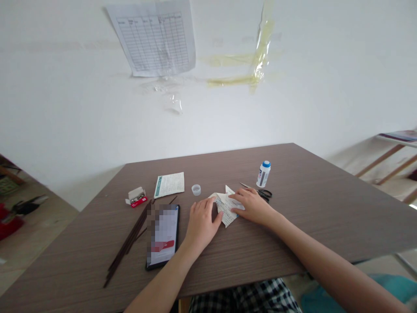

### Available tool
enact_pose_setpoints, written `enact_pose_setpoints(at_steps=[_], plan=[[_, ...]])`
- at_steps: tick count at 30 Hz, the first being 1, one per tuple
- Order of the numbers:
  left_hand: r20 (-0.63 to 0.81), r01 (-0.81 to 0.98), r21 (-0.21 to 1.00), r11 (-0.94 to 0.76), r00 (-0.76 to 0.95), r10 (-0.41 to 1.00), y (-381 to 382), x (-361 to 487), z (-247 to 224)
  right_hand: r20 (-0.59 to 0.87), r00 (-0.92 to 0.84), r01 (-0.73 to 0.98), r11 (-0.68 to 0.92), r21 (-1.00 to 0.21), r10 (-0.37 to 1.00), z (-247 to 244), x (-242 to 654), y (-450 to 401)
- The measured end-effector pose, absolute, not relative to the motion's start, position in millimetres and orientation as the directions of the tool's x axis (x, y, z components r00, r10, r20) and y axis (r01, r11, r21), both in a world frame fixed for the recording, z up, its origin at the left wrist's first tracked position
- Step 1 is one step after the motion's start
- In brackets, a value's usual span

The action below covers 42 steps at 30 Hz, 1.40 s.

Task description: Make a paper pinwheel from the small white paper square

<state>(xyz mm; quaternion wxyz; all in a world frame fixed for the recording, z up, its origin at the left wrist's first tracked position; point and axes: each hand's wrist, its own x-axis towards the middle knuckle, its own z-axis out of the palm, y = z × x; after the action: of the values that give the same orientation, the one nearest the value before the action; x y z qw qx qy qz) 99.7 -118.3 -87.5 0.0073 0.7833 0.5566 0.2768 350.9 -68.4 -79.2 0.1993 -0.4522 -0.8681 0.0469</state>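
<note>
The left hand [202, 224] and right hand [252, 206] lie open, gripping nothing, fingers pressing the folded paper [226, 204] between them on the table [309, 217]; scissors [262, 193] just beyond the right hand; white bottle [263, 174] behind them, label unreadable.

I couldn't read the phone [162, 234] at lower centre; its screen was pixelated into a blur. The left hand [202, 221] and right hand [254, 206] covered much of the folded paper [226, 208], and the right hand hid part of the scissors [264, 194]. The print on the bottle [263, 174] and leaflet [168, 184] was too small for me to read. The right edge cut off the shelf [395, 141], and the red thing [9, 221] at the left edge was blurred.
</note>
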Motion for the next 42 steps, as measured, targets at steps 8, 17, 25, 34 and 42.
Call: enact_pose_setpoints(at_steps=[8,17,25,34,42], plan=[[0.346,0.867,0.345,-0.359,0.239,0.908,-120.8,101.9,-81.7,0.562,-0.304,0.781,0.539,-0.315,0.769,-70.6,366.1,-60.4],[0.264,0.864,0.362,-0.349,0.264,0.928,-122.3,104.1,-79.0,0.725,0.170,0.912,0.172,-0.372,0.667,-64.6,402.1,-43.3],[0.240,0.878,0.337,-0.341,0.270,0.932,-121.9,105.1,-81.1,0.540,0.089,0.956,0.081,-0.283,0.837,-78.5,402.7,-35.2],[0.238,0.870,0.341,-0.356,0.287,0.928,-121.8,102.9,-81.7,0.437,0.090,0.947,0.059,-0.315,0.895,-71.0,408.6,-32.8],[0.202,0.876,0.352,-0.331,0.274,0.940,-123.2,104.6,-78.9,0.637,0.171,0.844,0.222,-0.489,0.752,-60.8,416.1,-39.3]])
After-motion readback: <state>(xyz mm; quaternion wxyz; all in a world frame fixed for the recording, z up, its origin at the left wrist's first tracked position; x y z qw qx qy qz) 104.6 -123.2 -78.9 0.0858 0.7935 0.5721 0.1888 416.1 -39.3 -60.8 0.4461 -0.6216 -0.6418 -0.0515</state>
